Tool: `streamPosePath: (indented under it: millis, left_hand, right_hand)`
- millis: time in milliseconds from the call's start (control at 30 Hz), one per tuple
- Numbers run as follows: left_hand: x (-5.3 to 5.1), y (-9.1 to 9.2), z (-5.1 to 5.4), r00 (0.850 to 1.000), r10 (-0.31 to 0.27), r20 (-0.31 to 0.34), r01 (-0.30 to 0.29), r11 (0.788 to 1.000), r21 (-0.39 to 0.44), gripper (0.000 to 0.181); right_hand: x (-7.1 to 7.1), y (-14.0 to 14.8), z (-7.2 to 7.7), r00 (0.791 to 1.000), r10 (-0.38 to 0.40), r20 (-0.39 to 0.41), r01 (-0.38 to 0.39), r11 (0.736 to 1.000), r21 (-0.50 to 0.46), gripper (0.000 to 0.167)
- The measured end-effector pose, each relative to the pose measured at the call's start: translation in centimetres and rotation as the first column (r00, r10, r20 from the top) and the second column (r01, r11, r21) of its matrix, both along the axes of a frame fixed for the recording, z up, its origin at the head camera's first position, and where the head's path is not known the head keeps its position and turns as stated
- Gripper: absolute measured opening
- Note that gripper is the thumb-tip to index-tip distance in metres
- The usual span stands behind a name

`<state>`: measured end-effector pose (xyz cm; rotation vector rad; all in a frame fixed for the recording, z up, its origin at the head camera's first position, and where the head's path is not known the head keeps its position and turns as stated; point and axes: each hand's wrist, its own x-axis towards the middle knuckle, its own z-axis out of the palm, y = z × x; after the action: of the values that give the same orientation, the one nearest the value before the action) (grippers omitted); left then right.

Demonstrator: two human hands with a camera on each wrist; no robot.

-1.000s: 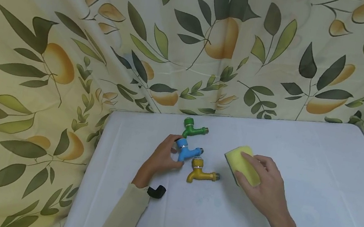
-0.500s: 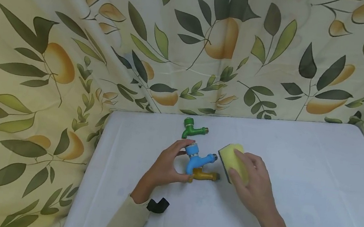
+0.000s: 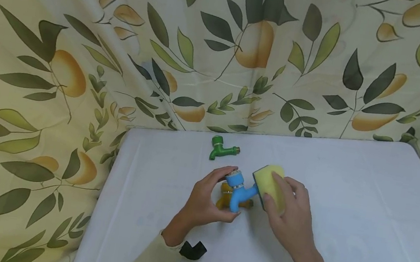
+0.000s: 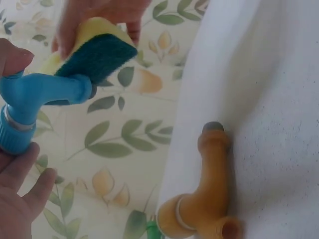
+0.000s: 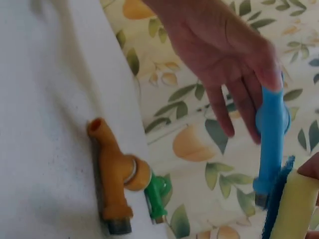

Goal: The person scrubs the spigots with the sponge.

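Observation:
Held above the table, the blue tap (image 3: 240, 193) is pinched between thumb and fingers of my left hand (image 3: 204, 202), at its cap and its spout. My right hand (image 3: 294, 219) grips a yellow sponge (image 3: 272, 182) with a dark green scouring side. In the left wrist view that scouring side (image 4: 99, 57) meets the threaded end of the blue tap (image 4: 50, 89). The right wrist view shows the sponge (image 5: 294, 204) against the same end of the blue tap (image 5: 270, 144).
A yellow tap (image 3: 224, 199) lies on the white table (image 3: 345, 203), partly hidden behind the blue one. Farther back lies a green tap (image 3: 223, 151). A patterned cloth (image 3: 188, 56) hangs behind the table and at its left.
The left hand has lifted the blue tap and carried it right, in front of the yellow tap. The right hand has moved the sponge slightly left, and it now meets the tap's end.

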<state>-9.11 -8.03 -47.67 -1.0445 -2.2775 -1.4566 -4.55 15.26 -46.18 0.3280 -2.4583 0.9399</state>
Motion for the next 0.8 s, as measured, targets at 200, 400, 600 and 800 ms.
streamPosePath:
  millis: [200,400,600,800]
  left_hand:
    - [0.2,0.6,0.4,1.000,-0.011,-0.026,0.011,1.000,-0.006,0.098]
    - [0.7,0.8,0.5,0.998,-0.036,-0.045,0.035,0.999,-0.039,0.100]
    - [1.0,0.9,1.0,0.996,-0.051,-0.067,0.047,0.997,-0.063,0.100]
    - [1.1,1.0,1.2,0.996,-0.043,-0.084,0.036,0.996,-0.076,0.101]
  right_hand:
    - [0.3,0.2,0.3,0.993,0.082,-0.089,-0.079,0.996,0.033,0.053]
    - [0.1,0.0,0.7,0.976,0.095,-0.196,-0.097,0.995,-0.001,0.051]
    - [0.0,-0.2,1.0,0.960,0.108,-0.260,-0.105,0.994,0.025,0.059]
    - [0.0,0.3,1.0,0.920,0.262,-0.291,-0.244,0.965,0.095,0.056]
